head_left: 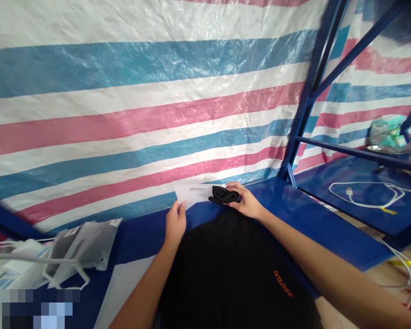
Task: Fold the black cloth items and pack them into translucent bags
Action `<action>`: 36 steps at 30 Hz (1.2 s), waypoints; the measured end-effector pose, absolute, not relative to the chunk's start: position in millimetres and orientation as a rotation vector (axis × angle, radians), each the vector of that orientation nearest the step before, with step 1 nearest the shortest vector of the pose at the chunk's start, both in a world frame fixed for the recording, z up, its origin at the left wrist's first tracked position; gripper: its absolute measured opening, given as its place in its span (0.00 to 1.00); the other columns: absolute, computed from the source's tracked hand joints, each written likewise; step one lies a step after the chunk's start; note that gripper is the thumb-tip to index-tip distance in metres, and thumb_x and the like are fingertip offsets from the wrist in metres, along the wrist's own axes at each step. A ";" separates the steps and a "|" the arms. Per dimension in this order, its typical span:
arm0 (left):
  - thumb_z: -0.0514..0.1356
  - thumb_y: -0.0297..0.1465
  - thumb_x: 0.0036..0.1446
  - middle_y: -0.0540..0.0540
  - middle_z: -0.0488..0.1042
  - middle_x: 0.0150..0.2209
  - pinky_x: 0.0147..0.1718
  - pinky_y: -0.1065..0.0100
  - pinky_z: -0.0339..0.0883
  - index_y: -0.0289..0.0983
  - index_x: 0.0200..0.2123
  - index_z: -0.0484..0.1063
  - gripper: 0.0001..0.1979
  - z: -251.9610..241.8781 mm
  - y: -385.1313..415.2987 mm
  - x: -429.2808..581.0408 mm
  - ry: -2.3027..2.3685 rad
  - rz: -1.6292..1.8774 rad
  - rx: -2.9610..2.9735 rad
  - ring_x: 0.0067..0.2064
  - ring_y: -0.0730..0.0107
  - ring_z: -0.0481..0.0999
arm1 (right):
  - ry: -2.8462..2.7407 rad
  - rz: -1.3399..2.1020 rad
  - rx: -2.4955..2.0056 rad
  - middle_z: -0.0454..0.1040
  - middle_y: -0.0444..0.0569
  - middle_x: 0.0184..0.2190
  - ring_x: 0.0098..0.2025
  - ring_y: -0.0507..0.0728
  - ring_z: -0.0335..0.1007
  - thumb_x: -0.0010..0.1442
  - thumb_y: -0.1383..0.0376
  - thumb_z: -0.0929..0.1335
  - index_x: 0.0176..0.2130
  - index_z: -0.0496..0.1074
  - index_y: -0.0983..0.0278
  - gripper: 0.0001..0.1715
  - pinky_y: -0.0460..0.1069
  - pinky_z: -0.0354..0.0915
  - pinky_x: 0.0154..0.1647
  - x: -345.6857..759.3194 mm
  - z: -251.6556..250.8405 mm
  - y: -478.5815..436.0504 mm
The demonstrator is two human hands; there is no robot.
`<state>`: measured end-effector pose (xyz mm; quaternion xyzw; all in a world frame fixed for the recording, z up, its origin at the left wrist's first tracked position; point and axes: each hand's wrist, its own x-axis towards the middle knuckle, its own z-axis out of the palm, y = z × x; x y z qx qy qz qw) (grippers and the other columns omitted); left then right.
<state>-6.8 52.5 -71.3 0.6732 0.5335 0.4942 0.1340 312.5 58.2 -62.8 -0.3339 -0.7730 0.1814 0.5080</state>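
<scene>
**Head view.** The left hand point(176, 224) pinches the near left edge of a clear plastic bag point(192, 193), with thumb and fingers closed on the film. The right hand point(245, 201) grips a rolled black cloth point(225, 195) at the right end of the bag, fingers curled over it. Whether the cloth is partly inside the bag cannot be told. Bag and cloth lie on the blue table point(294, 210), at its far edge against the striped tarpaulin point(140, 91). Grey packets point(85, 246) lie at the left of the table. A white cable point(366, 194) lies on the blue shelf point(324, 176) to the right, beyond a blue frame post point(311, 87).
</scene>
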 end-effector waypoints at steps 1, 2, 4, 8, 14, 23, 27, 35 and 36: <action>0.56 0.46 0.72 0.46 0.79 0.35 0.41 0.61 0.73 0.39 0.38 0.74 0.17 -72.5 53.8 -7.7 1.555 1.436 1.954 0.37 0.58 0.79 | -1.874 0.434 -0.802 0.72 0.57 0.61 0.64 0.68 0.73 0.60 0.67 0.75 0.57 0.79 0.59 0.25 0.65 0.68 0.66 311.6 -62.3 56.9; 0.56 0.45 0.72 0.45 0.80 0.37 0.43 0.60 0.74 0.39 0.40 0.74 0.16 -73.6 55.1 -8.5 1.559 1.442 1.959 0.39 0.57 0.80 | -1.889 0.424 -0.801 0.72 0.57 0.63 0.65 0.69 0.72 0.60 0.68 0.75 0.58 0.78 0.59 0.27 0.65 0.68 0.67 310.6 -61.7 55.3; 0.57 0.43 0.71 0.41 0.79 0.45 0.49 0.56 0.75 0.39 0.45 0.75 0.15 -75.5 57.3 -9.2 1.568 1.468 1.961 0.46 0.54 0.80 | -1.939 0.381 -0.805 0.73 0.57 0.64 0.66 0.69 0.72 0.60 0.70 0.74 0.61 0.77 0.58 0.31 0.66 0.67 0.68 308.2 -60.8 51.6; 0.62 0.40 0.67 0.28 0.67 0.65 0.63 0.45 0.68 0.36 0.65 0.65 0.27 -71.2 53.1 -4.2 1.645 1.683 1.898 0.65 0.43 0.71 | -2.114 0.205 -0.780 0.73 0.58 0.65 0.67 0.68 0.70 0.61 0.74 0.69 0.69 0.70 0.57 0.39 0.67 0.65 0.69 303.1 -59.8 44.1; 0.58 0.35 0.73 0.34 0.63 0.72 0.75 0.38 0.43 0.42 0.70 0.65 0.25 -45.9 22.8 17.3 1.420 1.761 2.349 0.77 0.44 0.55 | -2.348 -0.009 -0.772 0.68 0.57 0.70 0.69 0.70 0.64 0.52 0.79 0.67 0.75 0.60 0.58 0.55 0.68 0.63 0.70 294.2 -53.5 34.8; 0.66 0.32 0.69 0.41 0.75 0.66 0.70 0.19 0.22 0.49 0.63 0.76 0.21 -42.0 12.2 25.6 1.226 1.462 2.856 0.77 0.34 0.55 | -2.457 -0.120 -0.831 0.72 0.59 0.66 0.65 0.69 0.66 0.59 0.78 0.68 0.73 0.64 0.60 0.46 0.66 0.65 0.66 269.2 -46.7 19.9; 0.56 0.24 0.72 0.44 0.82 0.56 0.74 0.33 0.51 0.48 0.61 0.77 0.21 -46.0 19.6 21.9 0.986 1.281 2.909 0.66 0.51 0.76 | -2.495 -0.126 -0.763 0.73 0.57 0.65 0.65 0.69 0.66 0.63 0.77 0.68 0.72 0.65 0.59 0.42 0.66 0.65 0.67 265.6 -47.7 18.4; 0.57 0.28 0.73 0.44 0.83 0.50 0.60 0.48 0.71 0.45 0.54 0.81 0.14 -48.3 24.1 18.8 0.995 1.287 2.812 0.52 0.55 0.81 | -2.492 -0.077 -0.749 0.75 0.55 0.65 0.65 0.68 0.67 0.61 0.78 0.67 0.70 0.69 0.60 0.41 0.65 0.65 0.66 264.5 -49.0 17.9; 0.57 0.28 0.74 0.44 0.84 0.50 0.60 0.48 0.70 0.45 0.53 0.81 0.14 -47.9 24.1 18.7 1.011 1.287 2.809 0.52 0.55 0.81 | -2.485 -0.054 -0.749 0.75 0.54 0.65 0.64 0.68 0.67 0.60 0.78 0.67 0.70 0.69 0.60 0.42 0.65 0.65 0.66 264.5 -48.8 18.3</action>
